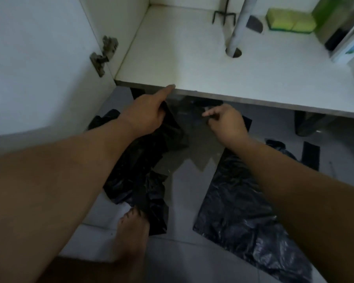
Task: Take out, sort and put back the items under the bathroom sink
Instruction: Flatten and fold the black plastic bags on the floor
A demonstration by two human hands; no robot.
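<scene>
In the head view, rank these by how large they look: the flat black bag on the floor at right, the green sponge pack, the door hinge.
1. flat black bag, by far the largest, though it also lies nearest the camera.
2. green sponge pack.
3. door hinge, somewhat smaller than the sponge pack.

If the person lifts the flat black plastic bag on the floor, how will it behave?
The black plastic bag is probably floppy: it lies thin and wrinkled on the floor. It looks light. Its glossy surface may be slippery.
</scene>
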